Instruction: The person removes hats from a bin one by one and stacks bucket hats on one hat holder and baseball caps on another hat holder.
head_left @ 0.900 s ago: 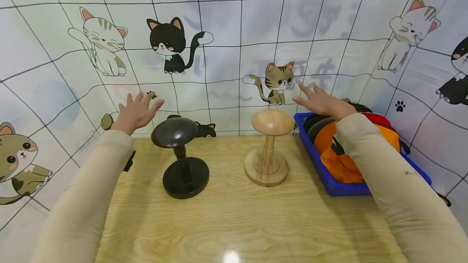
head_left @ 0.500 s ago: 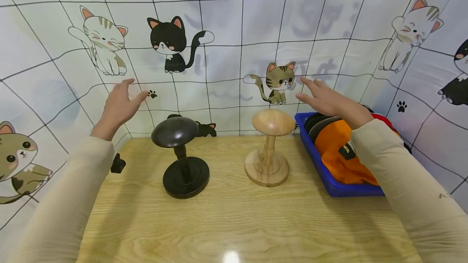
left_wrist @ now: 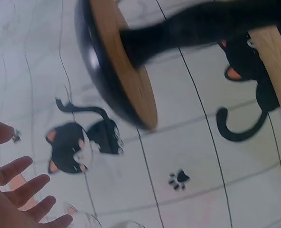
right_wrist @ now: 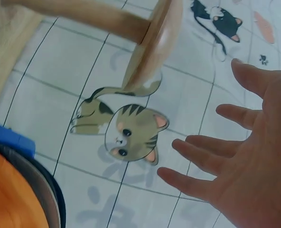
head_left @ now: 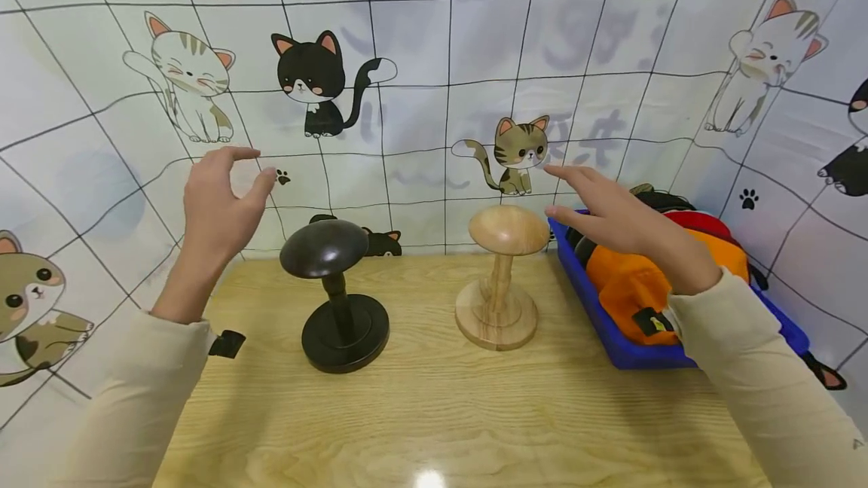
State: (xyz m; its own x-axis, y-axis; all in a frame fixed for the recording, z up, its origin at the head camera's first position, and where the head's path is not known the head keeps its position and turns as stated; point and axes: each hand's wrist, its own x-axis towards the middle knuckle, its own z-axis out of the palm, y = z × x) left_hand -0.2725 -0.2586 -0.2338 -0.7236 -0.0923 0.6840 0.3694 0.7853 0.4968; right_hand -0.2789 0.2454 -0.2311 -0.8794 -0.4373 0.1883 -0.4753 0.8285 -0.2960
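My left hand (head_left: pixel 220 205) hangs in the air left of a black mushroom-shaped hat stand (head_left: pixel 325 247), its fingers loosely bent and holding nothing. The left wrist view shows its spread fingers (left_wrist: pixel 24 187) apart from the stand's domed top (left_wrist: pixel 114 71). On the other side, my right hand (head_left: pixel 620 213) hovers over the near-left part of a blue basket (head_left: pixel 617 352), fingers extended and palm bare. Closest to it are a light wooden hat stand (head_left: pixel 498 277) and the orange cap (head_left: pixel 631 285) in the basket. Both stands are upright and bare.
Behind the orange cap, a red cap (head_left: pixel 698 223) and dark caps (head_left: pixel 658 198) fill the basket at the right. The wooden table (head_left: pixel 434 413) ends against a wall covering (head_left: pixel 420 44) printed with cats. A small black object (head_left: pixel 227 343) shows by the left sleeve.
Both hands have drawn back toward the person. The left hand moved left and its fingers bent; the right moved slightly right. Stands and basket stay in place.
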